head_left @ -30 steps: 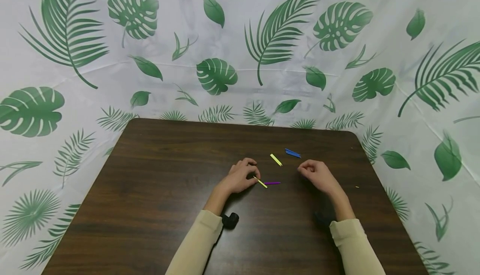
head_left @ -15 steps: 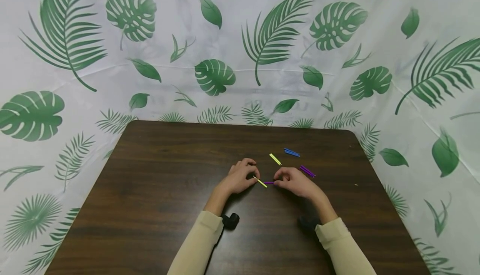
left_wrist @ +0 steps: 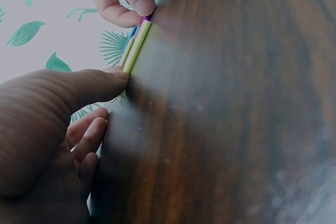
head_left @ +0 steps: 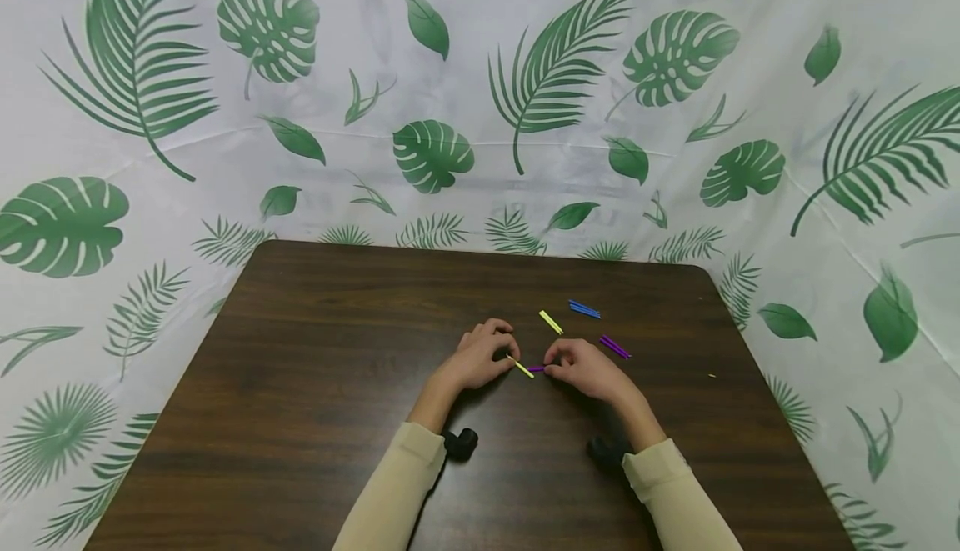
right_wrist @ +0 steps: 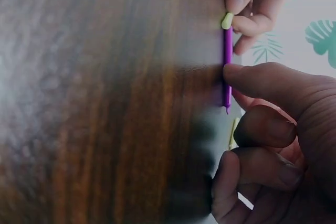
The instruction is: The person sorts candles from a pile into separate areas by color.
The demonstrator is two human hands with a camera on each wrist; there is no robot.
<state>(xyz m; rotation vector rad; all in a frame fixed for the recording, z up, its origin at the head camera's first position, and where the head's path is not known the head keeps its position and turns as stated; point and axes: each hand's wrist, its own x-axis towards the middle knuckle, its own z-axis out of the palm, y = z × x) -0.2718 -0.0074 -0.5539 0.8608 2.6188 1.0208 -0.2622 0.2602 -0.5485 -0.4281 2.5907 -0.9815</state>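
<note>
My left hand (head_left: 476, 359) pinches a thin yellow stick (head_left: 523, 368) low over the brown table. Thumb and fingertips of my right hand (head_left: 587, 369) pinch a thin purple stick (head_left: 536, 369). The two sticks meet at their ends between the hands. In the left wrist view, the yellow stick (left_wrist: 137, 48) runs from the left thumb toward the right fingers. The right wrist view has the purple stick (right_wrist: 228, 51) under the right thumb, a small nub at its near end, and the yellow stick's tip (right_wrist: 227, 20) at its far end. I cannot tell whether they are joined.
Behind the hands lie yellow sticks (head_left: 551, 323), several blue sticks (head_left: 584, 308) and purple sticks (head_left: 615, 346). A tiny yellowish piece (head_left: 712, 376) is at the right on the table (head_left: 322, 351). A leaf-patterned curtain (head_left: 345, 51) surrounds the table's far sides.
My right hand has moved left from beside the small purple group to the single purple stick and now pinches it. That group is now uncovered. My left hand stays with the yellow stick.
</note>
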